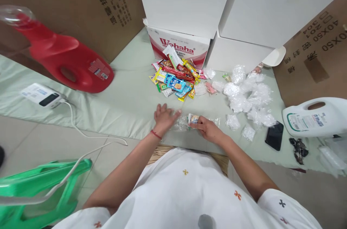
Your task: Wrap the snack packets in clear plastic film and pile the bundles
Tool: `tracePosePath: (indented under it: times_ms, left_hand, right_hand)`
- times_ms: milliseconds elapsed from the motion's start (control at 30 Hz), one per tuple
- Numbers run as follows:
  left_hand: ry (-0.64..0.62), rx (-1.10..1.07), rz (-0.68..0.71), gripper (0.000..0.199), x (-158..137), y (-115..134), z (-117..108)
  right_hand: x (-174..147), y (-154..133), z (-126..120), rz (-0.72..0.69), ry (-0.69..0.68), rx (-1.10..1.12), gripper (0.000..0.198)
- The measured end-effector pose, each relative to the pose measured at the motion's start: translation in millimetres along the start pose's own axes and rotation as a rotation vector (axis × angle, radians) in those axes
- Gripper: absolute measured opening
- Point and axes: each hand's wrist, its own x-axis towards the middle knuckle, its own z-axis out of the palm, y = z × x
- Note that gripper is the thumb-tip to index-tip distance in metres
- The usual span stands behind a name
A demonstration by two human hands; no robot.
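Observation:
My right hand (209, 129) grips a small wrapped snack packet (193, 118), pale with blue lettering, near the front edge of the table. Under and around the packet lies a strip of clear bubble wrap (179, 123), its far end showing past my right fingers. My left hand (164, 118), with a red cord at the wrist, has its fingers spread at the strip's left end, slightly blurred; it holds nothing that I can see. Beyond both hands sits a heap of colourful wrapped snacks (175, 73). To the right is a pile of bubble-wrapped bundles (245, 91).
White boxes (187, 1) and a Wahaha carton (179, 43) stand at the back, between large cardboard cartons. A red jug (67, 59) and white device (43, 95) are left. A black phone (274, 135), keys (299, 149) and white bottle (317, 117) lie right.

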Motion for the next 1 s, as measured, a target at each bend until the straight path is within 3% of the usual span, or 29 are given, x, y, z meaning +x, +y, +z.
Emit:
tracePosePath:
  times_ms: [133, 300, 400, 533, 600, 700, 767, 833, 900, 1000]
  left_hand:
    - [-0.171, 0.014, 0.003, 0.019, -15, 31, -6]
    - [-0.128, -0.164, 0.113, 0.014, -31, 69, 1]
    - [-0.119, -0.241, 0.154, 0.031, -33, 83, 17]
    - [-0.107, -0.299, 0.251, 0.039, -31, 80, 32]
    - [-0.103, -0.287, 0.327, 0.034, -31, 74, 37]
    - [-0.093, -0.212, 0.4, 0.031, -34, 68, 46]
    - [-0.067, -0.147, 0.442, 0.033, -36, 66, 52]
    - [-0.043, -0.086, 0.477, 0.035, -38, 63, 58]
    - [-0.037, -0.044, 0.498, 0.037, -39, 60, 62]
    - [-0.048, -0.032, 0.502, 0.038, -40, 55, 66]
  right_hand:
    - [3, -1, -2, -0.007, 0.021, 0.012, 0.04]
    - [13, -6, 14, 0.068, 0.069, -0.077, 0.037]
    - [11, -14, 19, 0.094, 0.165, -0.048, 0.031]
    - [-17, -25, -6, -0.049, 0.124, 0.211, 0.049]
    - [-34, -23, -26, -0.045, 0.145, 0.357, 0.044]
    - [-48, -2, -45, 0.223, 0.482, 0.398, 0.034]
    - [-46, 15, -43, 0.44, 0.603, 0.311, 0.038]
    - [-43, 27, -31, 0.571, 0.52, 0.23, 0.046]
    - [-44, 28, -18, 0.617, 0.4, 0.256, 0.048]
    - [-52, 13, -10, 0.637, 0.323, 0.535, 0.045]
